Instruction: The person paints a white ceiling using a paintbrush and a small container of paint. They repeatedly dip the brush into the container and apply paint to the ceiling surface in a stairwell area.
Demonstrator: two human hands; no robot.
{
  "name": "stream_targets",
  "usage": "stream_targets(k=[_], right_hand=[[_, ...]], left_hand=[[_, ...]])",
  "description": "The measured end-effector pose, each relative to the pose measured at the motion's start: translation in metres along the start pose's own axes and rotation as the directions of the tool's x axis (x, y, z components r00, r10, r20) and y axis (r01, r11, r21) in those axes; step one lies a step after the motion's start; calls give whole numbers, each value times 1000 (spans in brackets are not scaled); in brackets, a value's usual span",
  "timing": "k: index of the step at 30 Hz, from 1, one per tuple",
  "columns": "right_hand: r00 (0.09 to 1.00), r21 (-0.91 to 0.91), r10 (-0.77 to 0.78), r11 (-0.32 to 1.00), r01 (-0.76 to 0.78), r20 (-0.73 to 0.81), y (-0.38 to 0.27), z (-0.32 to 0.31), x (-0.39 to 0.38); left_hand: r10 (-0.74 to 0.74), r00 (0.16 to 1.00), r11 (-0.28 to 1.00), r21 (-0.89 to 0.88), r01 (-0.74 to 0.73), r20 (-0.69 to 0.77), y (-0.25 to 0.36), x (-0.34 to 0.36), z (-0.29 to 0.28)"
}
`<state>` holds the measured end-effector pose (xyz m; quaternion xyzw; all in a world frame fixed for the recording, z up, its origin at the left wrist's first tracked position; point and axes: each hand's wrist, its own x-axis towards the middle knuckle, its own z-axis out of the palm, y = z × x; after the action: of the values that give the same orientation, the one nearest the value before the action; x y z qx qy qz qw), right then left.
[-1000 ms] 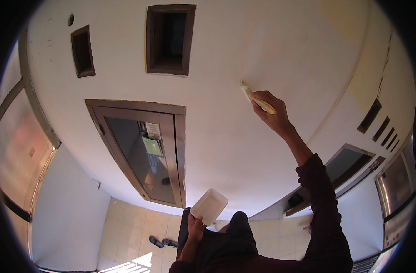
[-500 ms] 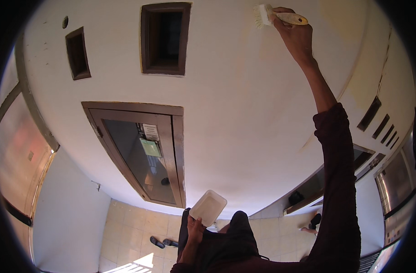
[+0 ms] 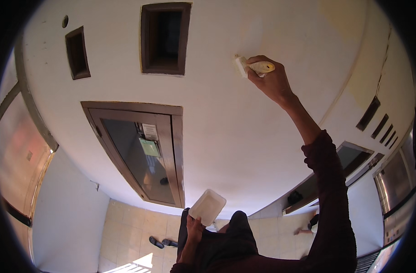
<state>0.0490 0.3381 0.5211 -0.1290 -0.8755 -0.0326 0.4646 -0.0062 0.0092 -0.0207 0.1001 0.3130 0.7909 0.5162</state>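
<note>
My right hand is closed around the handle of a wide paintbrush, raised high in front of me. The pale bristles press against the white wall, right of a brown-framed square opening. Low at my waist, my left hand grips the near edge of a shallow white plastic tray. The tray is tilted so its inside shows, with a whitish coating in it. My left fingers are partly hidden under the tray.
A brown-framed glass door is left of centre, with two small recessed openings above it. Dark slippers lie on the tiled floor. Another person's arm shows low at the right. Dark slots mark the right wall.
My right hand has brought the paintbrush down and to the left across the wall. The left hand and tray have hardly moved. The other person's arm has shifted slightly left.
</note>
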Motion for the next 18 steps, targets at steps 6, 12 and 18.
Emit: stream_targets(k=[6, 12, 18], right_hand=[[997, -297, -69, 954, 52, -47, 5, -43, 107], [862, -567, -498, 737, 367, -90, -17, -56, 126], [837, -631, -541, 623, 462, 79, 9, -16, 58]], left_hand=[[5, 1000, 1000, 3, -5, 7, -1, -3, -5], [16, 1000, 1000, -2, -16, 11, 2, -5, -1], [-15, 1000, 1000, 7, 15, -2, -3, -2, -4]])
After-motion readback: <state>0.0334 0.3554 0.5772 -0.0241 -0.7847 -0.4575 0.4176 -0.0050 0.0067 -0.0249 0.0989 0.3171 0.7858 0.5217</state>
